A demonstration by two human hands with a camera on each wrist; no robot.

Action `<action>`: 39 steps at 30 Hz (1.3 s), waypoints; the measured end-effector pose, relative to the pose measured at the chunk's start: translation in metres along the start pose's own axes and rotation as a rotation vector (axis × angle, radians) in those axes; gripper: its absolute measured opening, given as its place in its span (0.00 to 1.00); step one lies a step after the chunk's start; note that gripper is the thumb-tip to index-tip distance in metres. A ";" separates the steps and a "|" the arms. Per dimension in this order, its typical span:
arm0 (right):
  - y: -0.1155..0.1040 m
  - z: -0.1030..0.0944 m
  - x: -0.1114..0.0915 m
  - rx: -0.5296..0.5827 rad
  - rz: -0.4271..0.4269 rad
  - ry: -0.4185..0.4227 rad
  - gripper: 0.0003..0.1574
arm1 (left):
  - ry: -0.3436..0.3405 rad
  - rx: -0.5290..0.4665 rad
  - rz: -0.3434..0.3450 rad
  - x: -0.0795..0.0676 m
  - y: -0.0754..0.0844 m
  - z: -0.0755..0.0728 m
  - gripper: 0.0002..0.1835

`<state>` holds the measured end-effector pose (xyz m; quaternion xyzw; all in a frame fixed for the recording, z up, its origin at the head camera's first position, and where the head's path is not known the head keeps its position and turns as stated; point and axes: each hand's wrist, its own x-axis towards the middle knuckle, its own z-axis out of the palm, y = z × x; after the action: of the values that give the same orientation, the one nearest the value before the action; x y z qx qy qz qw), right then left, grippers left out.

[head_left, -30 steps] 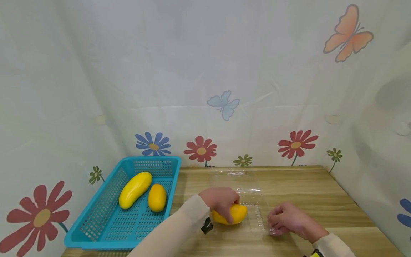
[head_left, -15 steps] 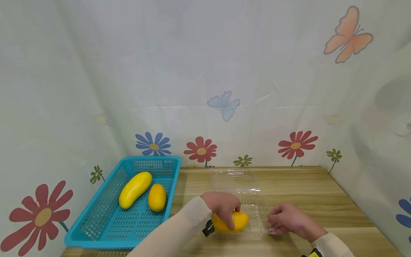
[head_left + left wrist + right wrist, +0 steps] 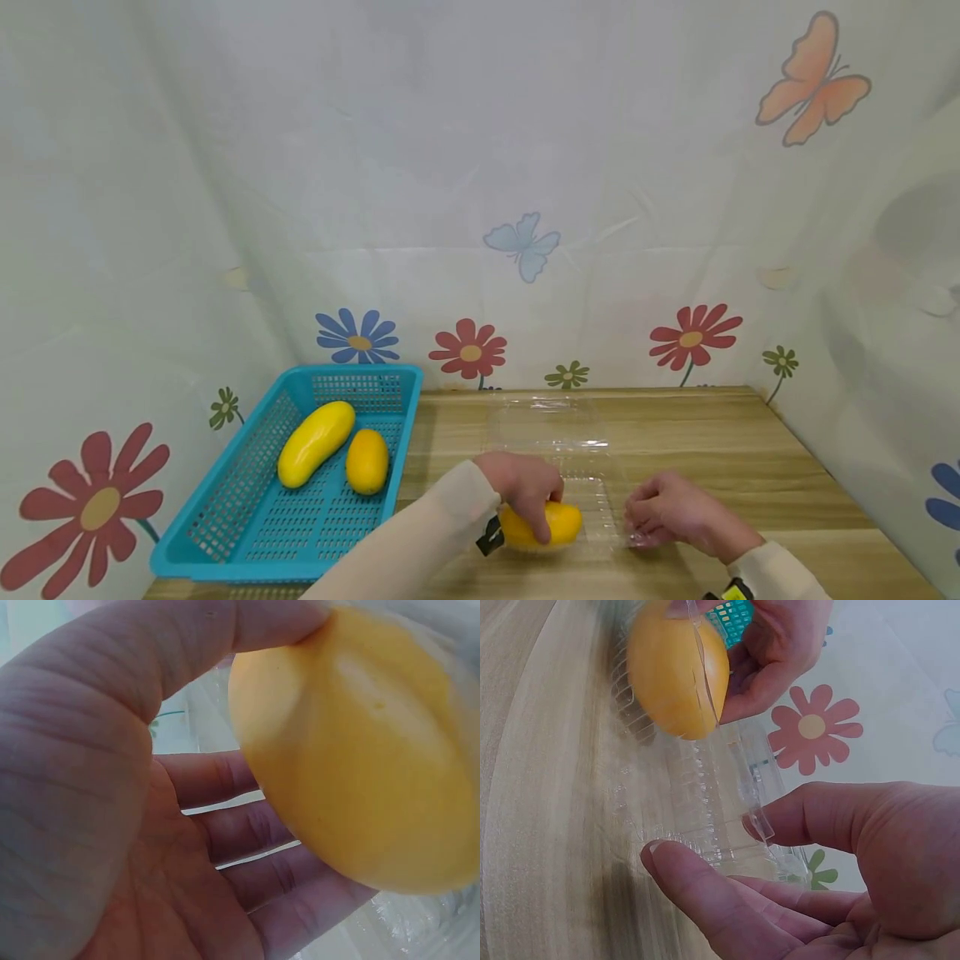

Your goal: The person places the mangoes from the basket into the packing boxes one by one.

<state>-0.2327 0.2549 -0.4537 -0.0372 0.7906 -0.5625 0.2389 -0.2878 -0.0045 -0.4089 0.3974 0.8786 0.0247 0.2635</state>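
Observation:
A yellow mango (image 3: 566, 522) lies in my left hand (image 3: 521, 487), thumb on the near side and fingers on the far side. It is low inside the base of a clear plastic clamshell box (image 3: 600, 504), whose lid (image 3: 547, 421) is folded back away from me. In the left wrist view the mango (image 3: 360, 765) fills much of the picture. My right hand (image 3: 678, 512) pinches the box's right wall between thumb and fingers. The right wrist view has the mango (image 3: 676, 671) leaning over the ribbed bottom of the box, behind the clear wall.
To the left stands a blue perforated basket (image 3: 412, 417). In it lie a long yellow fruit (image 3: 317, 443) and a second mango (image 3: 367, 462). A wooden table (image 3: 712, 442) runs back to a flower-printed curtain (image 3: 420, 167), which also closes off both sides.
My left hand has lowered the mango toward me and slightly right within the box base. The right hand keeps its hold on the box wall. Basket and fruit in it are unmoved.

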 end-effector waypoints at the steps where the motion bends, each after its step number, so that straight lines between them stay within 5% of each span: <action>1: 0.000 0.000 0.000 -0.001 0.000 0.000 0.17 | -0.002 0.004 -0.003 0.000 0.000 0.000 0.17; 39: -0.003 0.000 -0.003 -0.009 0.003 0.007 0.17 | -0.054 -0.042 -0.036 -0.004 -0.001 -0.004 0.22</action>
<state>-0.2309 0.2547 -0.4502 -0.0353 0.7941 -0.5586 0.2368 -0.2881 -0.0070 -0.4034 0.3767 0.8775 0.0277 0.2956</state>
